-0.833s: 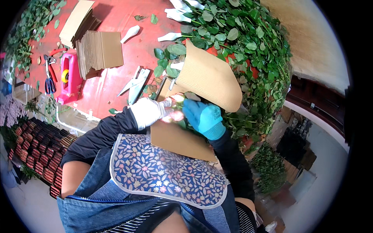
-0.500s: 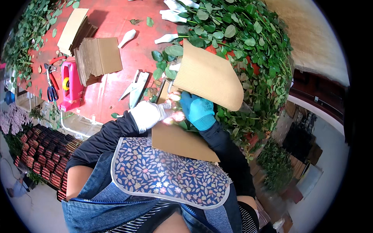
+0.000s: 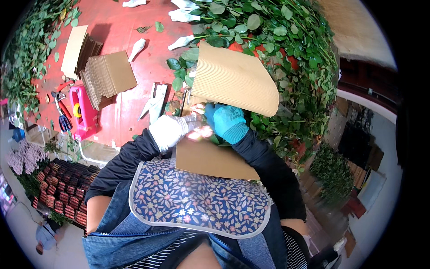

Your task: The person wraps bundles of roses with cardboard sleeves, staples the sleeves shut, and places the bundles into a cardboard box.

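Observation:
My left hand (image 3: pixel 168 131), in a white glove, has its fingers closed at several pale pink roses (image 3: pixel 204 132). From the other side my right hand (image 3: pixel 228 122), in a blue knit glove, closes around the same flowers; its fingertips are partly hidden. The roses lie between two flaps of corrugated cardboard. One flap (image 3: pixel 237 80) stands up beyond my hands, its ribbed face toward me; the smooth near flap (image 3: pixel 214 159) rests against my floral apron (image 3: pixel 197 197). Green stems and leaves (image 3: pixel 286 89) spread out to the right.
On the red table (image 3: pixel 121 27) stand cardboard stacks (image 3: pixel 112 74), a pink tape dispenser (image 3: pixel 84 110), pruning shears (image 3: pixel 62 107) and a white-handled cutting tool (image 3: pixel 155 103). White netted buds (image 3: pixel 181 42) lie farther back. At lower left are bundled flowers (image 3: pixel 62 190) and a person (image 3: pixel 46 235).
The whole view has shifted slightly, with the table's things now a little farther left. Both hands stay at the roses, their fingers slightly moved. The far flap leans much as before.

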Motion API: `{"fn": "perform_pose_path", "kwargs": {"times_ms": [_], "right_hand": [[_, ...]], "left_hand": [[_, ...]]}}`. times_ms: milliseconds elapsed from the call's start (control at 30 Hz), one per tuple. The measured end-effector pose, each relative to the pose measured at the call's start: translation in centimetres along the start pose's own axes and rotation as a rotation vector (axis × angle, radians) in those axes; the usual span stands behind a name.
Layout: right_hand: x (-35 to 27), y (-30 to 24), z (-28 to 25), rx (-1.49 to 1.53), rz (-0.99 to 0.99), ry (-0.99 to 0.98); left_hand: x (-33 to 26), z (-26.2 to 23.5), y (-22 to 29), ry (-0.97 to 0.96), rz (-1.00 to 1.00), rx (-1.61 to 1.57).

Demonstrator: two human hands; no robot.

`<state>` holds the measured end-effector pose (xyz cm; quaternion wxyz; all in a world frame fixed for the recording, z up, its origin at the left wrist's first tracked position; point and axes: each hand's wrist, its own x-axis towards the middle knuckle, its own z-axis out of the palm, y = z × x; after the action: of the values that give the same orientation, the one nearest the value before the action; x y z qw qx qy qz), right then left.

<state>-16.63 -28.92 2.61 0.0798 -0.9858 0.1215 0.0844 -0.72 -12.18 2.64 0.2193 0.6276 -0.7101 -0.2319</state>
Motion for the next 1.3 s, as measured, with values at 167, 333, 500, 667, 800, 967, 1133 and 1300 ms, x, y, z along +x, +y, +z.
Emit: {"fn": "perform_pose_path", "kwargs": {"times_ms": [167,333,500,667,800,967,1133,1300], "right_hand": [[-0.2,0.5,0.6,0.048,0.009,0.092],[-1.8,1.3,-3.2,0.348,0.046,0.089],[-5.2,2.3,-6.6,0.4,-0.047,-0.144],[-5.6,0.5,-1.8,0.097,-0.107,-0.113],[-5.4,1.1,-0.6,0.109,-0.152,-0.102],[-5.2,1.7,-4.1,0.21,-0.021,0.052],[-3.9,1.0,-4.9,0.082,0.165,0.116],[-1.2,0.2,-1.0,-0.065,0.077,0.218]], "left_hand": [[1.8,-1.8,1.5,-0.081,-0.138,0.086],[1.6,0.7,0.7,-0.061,-0.144,0.149],[2.2,-0.7,1.3,-0.308,-0.273,0.206],[1.4,0.9,-0.1,-0.02,-0.112,0.169],[1.7,0.7,-0.2,-0.059,-0.093,0.2],[1.8,0.3,0.1,-0.06,-0.102,0.23],[1.7,0.2,0.9,-0.199,-0.137,0.292],[0.5,1.6,0.1,-0.302,-0.262,0.284]]}}
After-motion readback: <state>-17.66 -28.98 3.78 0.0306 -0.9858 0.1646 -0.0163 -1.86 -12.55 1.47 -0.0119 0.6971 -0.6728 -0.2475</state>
